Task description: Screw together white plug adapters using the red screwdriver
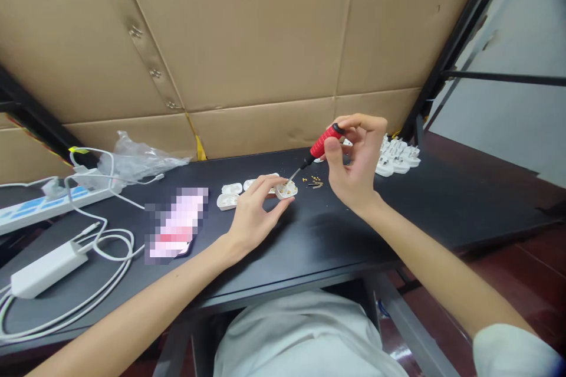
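Note:
Between the thumb and fingers of my left hand (254, 215) is a small white plastic plug housing (289, 192), its inner side up with brass-coloured bits inside. My right hand (356, 164) grips a screwdriver (322, 144) with a red and black handle, tilted down to the left. The screwdriver's tip reaches into the housing. Just right of the housing lie small brass screws and metal pins (315, 182) on the black table (309, 241). White housing parts (227, 196) lie left of and behind my left hand, some partly hidden by it.
A pile of white plugs (395, 156) sits at the right, partly behind my right hand. To the left are a blurred-out phone (179, 226), a white power adapter (48, 269) with coiled cable, a power strip (57, 203) and a clear plastic bag (137, 159). Cardboard (247, 35) lines the back.

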Demonstrator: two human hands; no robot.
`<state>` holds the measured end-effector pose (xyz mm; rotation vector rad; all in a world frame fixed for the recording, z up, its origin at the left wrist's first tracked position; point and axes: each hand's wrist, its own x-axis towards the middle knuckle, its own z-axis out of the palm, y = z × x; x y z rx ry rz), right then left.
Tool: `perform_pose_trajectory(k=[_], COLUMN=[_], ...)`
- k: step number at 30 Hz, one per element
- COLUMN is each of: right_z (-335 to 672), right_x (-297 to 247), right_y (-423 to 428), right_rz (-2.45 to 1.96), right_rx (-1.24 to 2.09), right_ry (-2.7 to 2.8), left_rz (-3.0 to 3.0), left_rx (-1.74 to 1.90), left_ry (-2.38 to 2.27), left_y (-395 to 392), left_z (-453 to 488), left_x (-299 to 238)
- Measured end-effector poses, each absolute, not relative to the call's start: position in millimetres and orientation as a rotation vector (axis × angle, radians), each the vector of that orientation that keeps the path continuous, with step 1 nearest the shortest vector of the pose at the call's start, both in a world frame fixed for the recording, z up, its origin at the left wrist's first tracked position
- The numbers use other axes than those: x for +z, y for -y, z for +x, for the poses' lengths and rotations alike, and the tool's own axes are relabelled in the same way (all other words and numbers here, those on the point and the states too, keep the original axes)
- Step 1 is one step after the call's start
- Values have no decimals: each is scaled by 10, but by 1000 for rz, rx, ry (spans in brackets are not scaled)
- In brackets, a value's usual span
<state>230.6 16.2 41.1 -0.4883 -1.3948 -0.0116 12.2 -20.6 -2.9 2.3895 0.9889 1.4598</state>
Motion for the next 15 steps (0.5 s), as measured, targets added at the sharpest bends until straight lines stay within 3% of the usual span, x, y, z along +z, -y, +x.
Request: perform_pose_trajectory(k=[15], right_z=[2275], right_x=[425], right_y=[-155], right_rz=[-448], right_rx=[-48], right_ry=[1388], left_rz=[2400], left_rx=[1484], left_ry=[-979], left_y=[213], left_z=[115], left_x=[-37])
